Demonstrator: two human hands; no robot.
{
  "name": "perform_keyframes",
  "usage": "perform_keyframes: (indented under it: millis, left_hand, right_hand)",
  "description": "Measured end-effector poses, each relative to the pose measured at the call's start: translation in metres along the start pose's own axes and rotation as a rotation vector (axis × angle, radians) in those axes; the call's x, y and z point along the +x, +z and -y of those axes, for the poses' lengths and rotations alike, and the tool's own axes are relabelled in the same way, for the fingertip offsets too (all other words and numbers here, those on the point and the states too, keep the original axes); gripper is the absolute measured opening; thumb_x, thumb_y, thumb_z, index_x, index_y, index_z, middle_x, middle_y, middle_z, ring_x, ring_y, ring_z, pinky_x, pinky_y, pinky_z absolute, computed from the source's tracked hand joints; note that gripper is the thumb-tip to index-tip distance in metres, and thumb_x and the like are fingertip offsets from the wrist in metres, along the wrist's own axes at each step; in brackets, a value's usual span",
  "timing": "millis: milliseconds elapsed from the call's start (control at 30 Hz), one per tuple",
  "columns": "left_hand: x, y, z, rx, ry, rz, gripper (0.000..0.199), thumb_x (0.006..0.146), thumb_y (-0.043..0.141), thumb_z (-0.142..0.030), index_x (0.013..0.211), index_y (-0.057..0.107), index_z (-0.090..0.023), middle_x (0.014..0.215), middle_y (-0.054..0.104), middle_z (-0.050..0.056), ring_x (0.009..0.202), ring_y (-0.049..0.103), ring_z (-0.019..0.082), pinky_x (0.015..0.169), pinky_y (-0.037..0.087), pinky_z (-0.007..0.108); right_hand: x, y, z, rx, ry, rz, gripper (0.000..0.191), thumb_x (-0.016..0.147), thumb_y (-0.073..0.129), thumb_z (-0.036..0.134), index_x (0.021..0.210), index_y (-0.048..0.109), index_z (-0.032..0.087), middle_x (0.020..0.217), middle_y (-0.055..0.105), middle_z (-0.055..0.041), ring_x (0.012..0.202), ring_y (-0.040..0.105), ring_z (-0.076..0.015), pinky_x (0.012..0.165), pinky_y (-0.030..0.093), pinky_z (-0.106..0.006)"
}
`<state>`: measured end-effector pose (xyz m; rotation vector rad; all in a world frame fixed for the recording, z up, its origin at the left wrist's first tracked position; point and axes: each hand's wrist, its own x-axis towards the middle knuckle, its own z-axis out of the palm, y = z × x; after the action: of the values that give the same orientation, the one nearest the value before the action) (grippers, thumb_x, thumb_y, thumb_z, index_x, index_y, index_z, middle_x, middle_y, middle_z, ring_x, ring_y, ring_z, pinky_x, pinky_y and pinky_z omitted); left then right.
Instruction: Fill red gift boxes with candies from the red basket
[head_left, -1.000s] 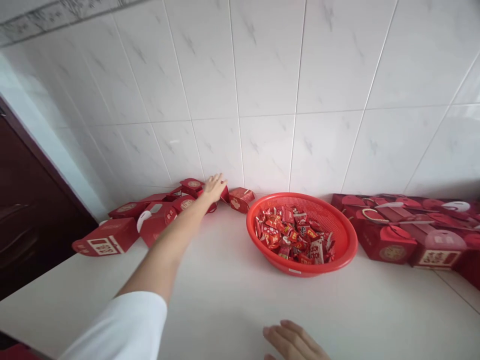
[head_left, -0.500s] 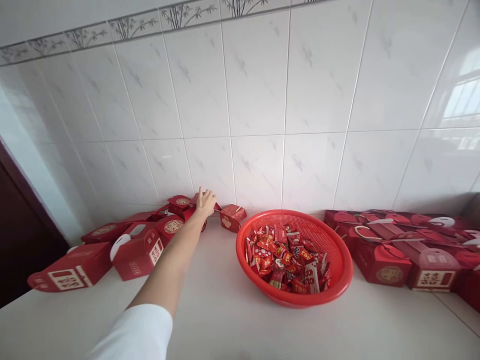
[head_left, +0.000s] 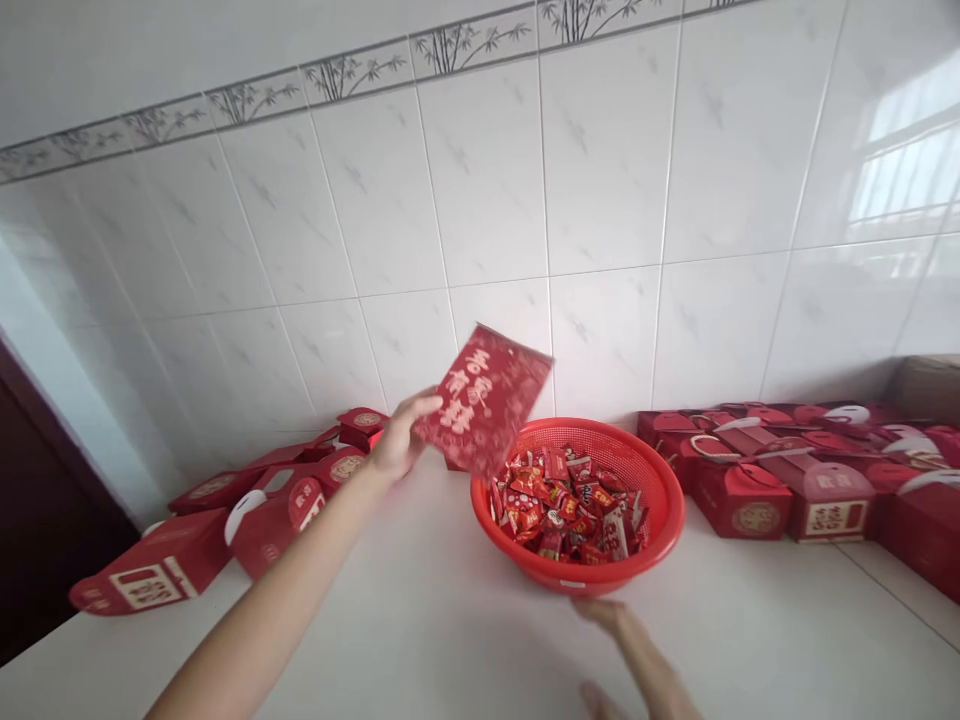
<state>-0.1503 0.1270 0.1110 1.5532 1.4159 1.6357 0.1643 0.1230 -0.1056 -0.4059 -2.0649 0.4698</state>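
My left hand (head_left: 401, 440) is closed on the left edge of a red gift box (head_left: 484, 400) with pale gold lettering, lifted and tilted above the counter. Its broad printed face is turned to me, so its depth is hidden. The box's lower corner overlaps the near left rim of a red plastic basket (head_left: 671, 520). Inside the basket lies a heap of red-wrapped candies (head_left: 562, 505). My right hand (head_left: 637, 650), slightly blurred, is low in front of the basket with thumb and fingers apart and nothing between them.
Red boxes (head_left: 172, 560) stand on the left of the white counter (head_left: 450, 640). Rows of closed red boxes (head_left: 757, 500) fill the right side, some with rope handles. A brown carton (head_left: 930, 385) sits at the far right. The tiled wall (head_left: 495, 200) rises behind.
My left hand has come away from the wall, lifting the red box up and right toward the basket. My right hand has entered from below. The view has shifted slightly.
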Motion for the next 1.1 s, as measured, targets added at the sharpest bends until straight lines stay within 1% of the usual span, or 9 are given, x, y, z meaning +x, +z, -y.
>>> perform_keyframes:
  millis: [67,167,300,400,500,633,800,933,1100]
  left_hand:
    - [-0.04,0.029,0.004,-0.081,-0.039,0.121,0.041,0.079,0.053,-0.052,0.096,0.07,-0.018,0.09,0.076,0.01,0.088,0.072,0.031,0.073,0.059,0.042]
    - [-0.092,0.068,0.016,-0.14,-0.092,0.276,0.032,0.081,0.061,-0.046,0.1,0.067,-0.021,0.095,0.075,0.006,0.086,0.071,0.027,0.074,0.058,0.037]
    - [-0.129,0.099,0.031,-0.1,-0.073,0.432,0.034,0.085,0.062,-0.048,0.108,0.062,-0.023,0.101,0.073,0.006,0.09,0.069,0.024,0.078,0.056,0.034]
    - [-0.135,0.108,0.036,0.062,0.035,0.481,0.04,0.082,0.067,-0.043,0.116,0.06,-0.022,0.106,0.073,0.007,0.094,0.069,0.026,0.084,0.055,0.036]
    - [-0.136,0.11,0.035,0.157,0.093,0.447,0.052,0.078,0.072,-0.038,0.126,0.058,-0.024,0.119,0.071,0.008,0.104,0.068,0.028,0.092,0.054,0.039]
    - [-0.134,0.114,0.026,0.136,0.069,0.338,0.059,0.081,0.073,-0.042,0.134,0.053,-0.026,0.126,0.068,0.009,0.115,0.064,0.028,0.102,0.05,0.04]
    - [-0.132,0.129,0.021,-0.027,0.003,0.277,0.03,0.093,0.063,-0.047,0.113,0.063,-0.025,0.105,0.07,0.005,0.103,0.066,0.022,0.094,0.051,0.034]
    - [-0.135,0.139,0.025,-0.035,-0.035,0.275,0.027,0.096,0.059,-0.047,0.098,0.064,-0.021,0.081,0.065,0.001,0.079,0.062,0.017,0.076,0.05,0.028]
    - [-0.133,0.136,0.021,-0.052,-0.046,0.324,0.031,0.098,0.056,-0.045,0.087,0.064,-0.018,0.075,0.062,0.0,0.072,0.057,0.013,0.068,0.046,0.024]
  right_hand:
    - [0.013,-0.023,0.003,0.037,0.085,-0.067,0.046,0.097,0.059,0.036,0.141,0.05,0.026,0.119,0.074,-0.0129,0.109,0.073,-0.0273,0.09,0.062,-0.036]
    - [0.028,-0.05,0.011,0.189,0.161,-0.195,0.038,0.1,0.052,0.042,0.135,0.054,0.027,0.103,0.076,-0.0091,0.091,0.075,-0.0247,0.079,0.062,-0.034]
    - [0.039,-0.067,0.022,0.338,0.192,-0.347,0.041,0.096,0.053,0.057,0.118,0.065,0.025,0.101,0.072,-0.0084,0.083,0.071,-0.0227,0.068,0.059,-0.029]
    - [0.043,-0.073,0.026,0.301,0.35,-0.394,0.027,0.095,0.061,0.048,0.092,0.067,0.022,0.074,0.063,-0.001,0.06,0.058,-0.015,0.052,0.048,-0.023]
    - [0.046,-0.076,0.028,0.217,0.394,-0.398,0.03,0.097,0.059,0.043,0.077,0.064,0.021,0.062,0.052,0.0019,0.052,0.046,-0.0121,0.045,0.039,-0.023]
    - [0.047,-0.077,0.031,0.074,0.144,-0.315,0.014,0.098,0.056,0.025,0.089,0.067,0.022,0.074,0.064,-0.0018,0.058,0.056,-0.0139,0.048,0.043,-0.024]
    - [0.048,-0.071,0.041,-0.063,-0.18,-0.164,0.019,0.092,0.057,0.008,0.101,0.067,0.023,0.089,0.071,-0.0065,0.075,0.064,-0.0176,0.064,0.052,-0.029]
    - [0.047,-0.064,0.045,0.116,0.025,-0.008,0.013,0.099,0.054,0.021,0.098,0.067,0.021,0.087,0.07,-0.006,0.071,0.061,-0.0156,0.062,0.05,-0.027]
    - [0.052,-0.066,0.048,0.328,0.409,0.079,0.035,0.098,0.056,0.045,0.077,0.066,0.019,0.069,0.061,-0.0009,0.06,0.049,-0.0118,0.057,0.041,-0.024]
